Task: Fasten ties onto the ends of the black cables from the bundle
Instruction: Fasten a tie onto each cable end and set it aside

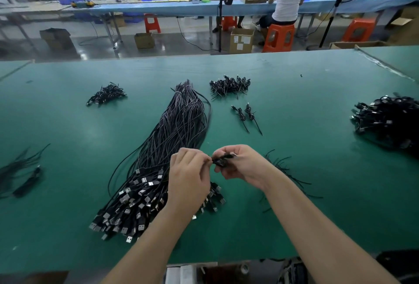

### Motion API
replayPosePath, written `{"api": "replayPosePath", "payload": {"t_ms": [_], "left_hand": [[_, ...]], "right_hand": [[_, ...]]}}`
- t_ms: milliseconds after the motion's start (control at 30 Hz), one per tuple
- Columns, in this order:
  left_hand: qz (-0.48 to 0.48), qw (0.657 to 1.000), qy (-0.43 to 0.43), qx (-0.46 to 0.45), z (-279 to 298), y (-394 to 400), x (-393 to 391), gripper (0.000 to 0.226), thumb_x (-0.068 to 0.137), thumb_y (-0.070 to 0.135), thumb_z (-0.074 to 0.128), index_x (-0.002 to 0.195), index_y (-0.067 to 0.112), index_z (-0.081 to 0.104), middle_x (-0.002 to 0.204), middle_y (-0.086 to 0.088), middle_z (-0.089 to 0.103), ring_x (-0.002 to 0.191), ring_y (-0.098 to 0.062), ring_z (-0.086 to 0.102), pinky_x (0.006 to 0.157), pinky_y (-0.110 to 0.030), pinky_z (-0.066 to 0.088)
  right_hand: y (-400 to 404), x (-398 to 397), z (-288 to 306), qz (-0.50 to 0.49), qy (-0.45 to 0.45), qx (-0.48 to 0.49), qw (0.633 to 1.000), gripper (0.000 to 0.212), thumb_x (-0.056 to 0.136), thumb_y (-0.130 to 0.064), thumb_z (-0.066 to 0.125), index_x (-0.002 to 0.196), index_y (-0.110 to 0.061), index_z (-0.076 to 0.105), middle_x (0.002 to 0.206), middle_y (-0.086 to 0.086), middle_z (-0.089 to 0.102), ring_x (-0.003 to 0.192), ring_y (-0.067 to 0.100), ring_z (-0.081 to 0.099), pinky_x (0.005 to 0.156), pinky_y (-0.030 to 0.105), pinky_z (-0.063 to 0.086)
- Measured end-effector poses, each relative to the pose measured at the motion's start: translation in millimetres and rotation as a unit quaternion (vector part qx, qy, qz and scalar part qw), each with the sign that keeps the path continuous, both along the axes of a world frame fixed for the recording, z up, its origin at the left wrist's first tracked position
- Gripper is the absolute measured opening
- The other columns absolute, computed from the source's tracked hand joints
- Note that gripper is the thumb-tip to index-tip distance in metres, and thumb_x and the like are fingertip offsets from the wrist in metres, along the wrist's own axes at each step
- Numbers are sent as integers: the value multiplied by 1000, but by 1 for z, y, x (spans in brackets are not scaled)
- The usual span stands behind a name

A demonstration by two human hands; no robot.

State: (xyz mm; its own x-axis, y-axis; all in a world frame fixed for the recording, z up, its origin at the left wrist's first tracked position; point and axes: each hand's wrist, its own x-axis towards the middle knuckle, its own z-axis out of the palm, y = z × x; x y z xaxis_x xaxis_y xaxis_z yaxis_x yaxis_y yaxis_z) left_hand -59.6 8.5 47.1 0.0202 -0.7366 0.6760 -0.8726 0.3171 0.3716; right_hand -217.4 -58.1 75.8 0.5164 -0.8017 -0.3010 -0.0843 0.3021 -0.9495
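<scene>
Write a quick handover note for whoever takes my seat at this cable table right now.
Left hand and right hand: both pinch one coiled black cable above the table, its tie apparently being fastened.
Big bundle: on the green mat under the hands, USB plugs toward you.
Loose ties: right of the hands.
Apparently done: two coiled cables, plus piles behind, far left and far right.
Left: most of the bundle.

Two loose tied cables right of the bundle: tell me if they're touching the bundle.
No: the two tied cables lie apart from the bundle, with bare green table between.
</scene>
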Motion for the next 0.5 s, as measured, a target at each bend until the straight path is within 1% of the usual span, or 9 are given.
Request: {"api": "replayPosePath", "payload": {"t_ms": [67,100,167,233,267,300,333,433,500], "left_hand": [[20,979,161,120,4,-2,3,13,90,10,72,81,19,68,80,13,64,80,-9,57,75,-27,46],[19,949,256,184,5,-5,6,16,91,13,72,79,22,69,75,13,65,72,-6,57,68,-22,48],[1,856,436,279,7,-9,9,17,92,18,73,76,22,73,68,10,66,65,-6,56,58,-17,48],[-18,789,524,320,7,-11,9,15,91,18,73,77,18,75,71,3,65,71,-13,54,66,-22,47],[-22,778,539,321,6,-11,7,14,91,17,73,77,16,74,71,2,64,72,-15,53,67,-23,46],[-21,783,538,312,5,-10,5,15,91,15,73,76,16,73,69,3,64,71,-15,52,64,-21,45],[-10,811,508,291,4,-9,1,16,91,14,73,75,17,72,67,6,64,68,-13,53,61,-18,45],[24,953,263,151,4,-3,-7,14,90,10,72,80,19,68,77,14,61,77,-9,56,71,-20,45],[29,991,122,53,4,2,-10,11,88,5,71,83,14,67,83,11,60,85,-12,52,81,-26,40]], "right_hand": [[-1,-4,1,6,17,-76,997,18,98,-5,62,101,-15,75,84,6,73,58,11,60,62,23,56],[-2,-5,0,15,55,-136,989,20,95,-7,66,105,-22,75,90,1,73,64,9,58,67,24,57],[-3,-6,0,29,127,-227,965,25,89,-17,76,106,-36,73,109,-8,68,75,4,56,77,28,57],[-3,-3,0,31,125,-243,961,22,88,-20,77,107,-31,74,115,-7,69,81,3,58,80,30,57],[-3,-2,0,27,119,-240,963,19,90,-19,75,108,-24,76,109,-1,72,79,5,58,79,30,55],[-3,-1,1,21,121,-238,963,16,91,-19,74,107,-19,77,102,6,74,76,7,58,77,29,53],[-3,0,2,17,129,-237,963,14,92,-19,73,105,-17,78,96,11,75,73,9,57,75,29,52],[-4,2,4,9,129,-202,971,14,95,-22,69,102,-11,75,87,14,75,71,15,60,73,31,53],[-6,4,6,-8,117,-148,982,19,94,-24,71,105,-9,68,80,8,74,68,14,64,65,26,54]]}}
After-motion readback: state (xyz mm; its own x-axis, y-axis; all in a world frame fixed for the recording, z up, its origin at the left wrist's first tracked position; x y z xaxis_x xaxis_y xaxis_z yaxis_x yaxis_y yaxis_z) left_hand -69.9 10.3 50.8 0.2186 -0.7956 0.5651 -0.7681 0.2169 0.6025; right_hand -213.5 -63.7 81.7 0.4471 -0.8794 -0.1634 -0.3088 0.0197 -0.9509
